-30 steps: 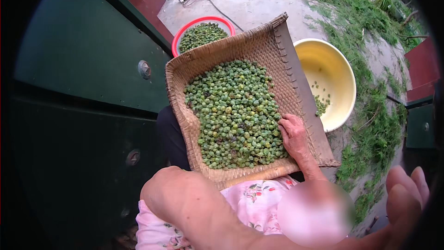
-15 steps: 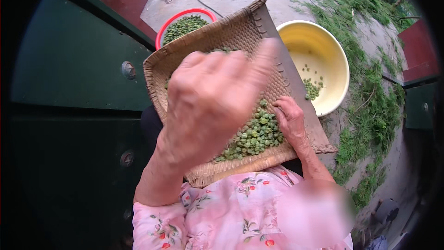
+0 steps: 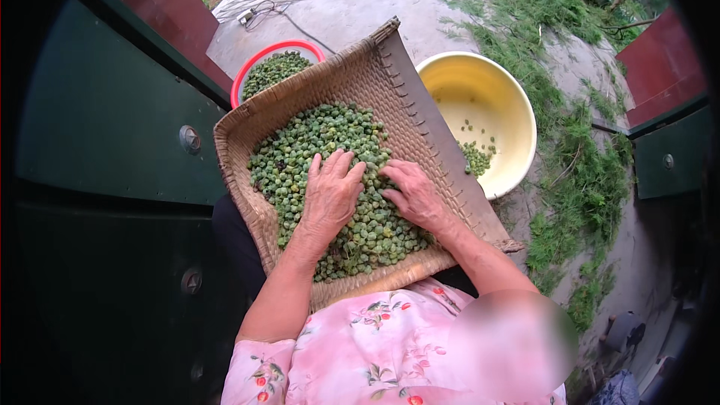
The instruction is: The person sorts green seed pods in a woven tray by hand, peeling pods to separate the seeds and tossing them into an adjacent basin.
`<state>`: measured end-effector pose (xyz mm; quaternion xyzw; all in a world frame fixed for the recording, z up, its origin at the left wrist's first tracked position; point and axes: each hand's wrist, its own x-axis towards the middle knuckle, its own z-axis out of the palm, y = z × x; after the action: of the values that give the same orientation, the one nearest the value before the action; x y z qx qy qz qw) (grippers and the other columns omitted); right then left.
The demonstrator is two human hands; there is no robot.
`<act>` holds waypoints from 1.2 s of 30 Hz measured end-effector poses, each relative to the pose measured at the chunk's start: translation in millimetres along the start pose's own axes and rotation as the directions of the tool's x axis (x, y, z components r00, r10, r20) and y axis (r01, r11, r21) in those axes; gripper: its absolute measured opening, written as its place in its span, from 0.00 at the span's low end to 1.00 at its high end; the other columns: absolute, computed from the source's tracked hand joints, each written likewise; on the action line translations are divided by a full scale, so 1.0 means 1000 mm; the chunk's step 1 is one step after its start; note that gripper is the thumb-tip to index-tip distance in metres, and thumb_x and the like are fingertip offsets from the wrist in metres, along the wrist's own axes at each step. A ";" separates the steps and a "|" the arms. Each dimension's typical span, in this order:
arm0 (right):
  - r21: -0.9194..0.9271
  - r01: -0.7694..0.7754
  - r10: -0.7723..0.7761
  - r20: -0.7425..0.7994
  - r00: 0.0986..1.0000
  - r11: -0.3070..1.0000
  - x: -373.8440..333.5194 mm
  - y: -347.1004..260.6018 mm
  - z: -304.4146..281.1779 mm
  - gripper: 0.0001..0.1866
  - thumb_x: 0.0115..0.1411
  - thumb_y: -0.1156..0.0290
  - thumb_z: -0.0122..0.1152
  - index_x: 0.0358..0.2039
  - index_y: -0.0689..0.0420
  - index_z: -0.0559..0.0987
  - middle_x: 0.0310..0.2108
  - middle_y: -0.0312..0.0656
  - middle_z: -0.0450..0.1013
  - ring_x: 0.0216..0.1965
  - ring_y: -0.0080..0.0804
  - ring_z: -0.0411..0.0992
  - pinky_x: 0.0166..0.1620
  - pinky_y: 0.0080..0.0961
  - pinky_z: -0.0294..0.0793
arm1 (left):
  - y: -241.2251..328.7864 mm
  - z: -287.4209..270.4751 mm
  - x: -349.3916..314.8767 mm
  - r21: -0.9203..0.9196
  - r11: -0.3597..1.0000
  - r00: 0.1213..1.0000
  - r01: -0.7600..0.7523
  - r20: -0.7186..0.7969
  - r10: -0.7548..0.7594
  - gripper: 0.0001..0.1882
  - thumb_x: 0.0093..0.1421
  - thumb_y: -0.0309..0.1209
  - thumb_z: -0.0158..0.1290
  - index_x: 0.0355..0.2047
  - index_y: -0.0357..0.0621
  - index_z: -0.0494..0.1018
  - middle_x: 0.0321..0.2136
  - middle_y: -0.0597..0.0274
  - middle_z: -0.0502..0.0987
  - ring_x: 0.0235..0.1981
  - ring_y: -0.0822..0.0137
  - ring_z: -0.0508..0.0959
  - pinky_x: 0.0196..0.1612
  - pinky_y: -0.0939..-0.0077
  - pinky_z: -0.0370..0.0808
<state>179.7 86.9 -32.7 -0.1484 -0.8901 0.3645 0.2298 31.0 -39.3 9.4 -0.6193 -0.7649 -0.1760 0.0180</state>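
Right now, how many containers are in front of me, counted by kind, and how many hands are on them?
Woven tray of green pods: 1
Yellow bowl: 1
Red-rimmed basin: 1
Hands resting flat on the pods, left hand and right hand: 2
Total: 3 containers, 2 hands

Ground: pale grey concrete paving (image 3: 352, 0), in even daylight. Dark green metal door (image 3: 97, 142) with round studs, red-brown panel (image 3: 157, 7) above it, at the left. A second green-and-red door leaf (image 3: 667, 127) at the right. Cut green foliage (image 3: 577, 150) strewn along the right side. A thin cable (image 3: 300, 26) lies across the paving at the far end.
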 end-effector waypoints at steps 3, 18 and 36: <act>-0.181 0.023 -0.005 0.098 0.995 0.983 -0.021 0.013 -0.029 0.14 0.50 0.73 0.61 0.39 0.60 0.75 0.47 0.50 0.68 0.52 0.48 0.64 0.56 0.37 0.63 | -0.003 -0.004 0.001 -0.001 1.000 0.999 0.022 0.026 -0.022 0.19 0.53 0.29 0.57 0.46 0.45 0.72 0.50 0.56 0.71 0.57 0.57 0.66 0.61 0.49 0.56; -0.288 0.001 0.000 0.003 1.000 0.958 -0.001 0.020 -0.027 0.14 0.48 0.76 0.61 0.38 0.59 0.76 0.48 0.46 0.70 0.53 0.48 0.65 0.58 0.39 0.63 | -0.010 -0.011 0.003 -0.155 0.987 0.999 0.034 -0.028 -0.039 0.12 0.52 0.25 0.55 0.39 0.42 0.73 0.46 0.57 0.72 0.54 0.57 0.68 0.60 0.46 0.57; -0.166 -0.383 0.330 -0.278 0.902 0.909 -0.049 0.053 -0.086 0.15 0.47 0.84 0.56 0.38 0.62 0.74 0.36 0.50 0.71 0.40 0.47 0.71 0.44 0.35 0.71 | -0.021 -0.010 0.006 -0.231 0.973 0.991 0.014 -0.123 -0.044 0.12 0.51 0.24 0.56 0.38 0.41 0.74 0.43 0.57 0.74 0.50 0.58 0.71 0.60 0.50 0.58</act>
<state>270.5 152.0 -31.5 -0.3773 -0.8468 0.2806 0.2488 7.8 -40.2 15.0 -0.5936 -0.7456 -0.3027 -0.0078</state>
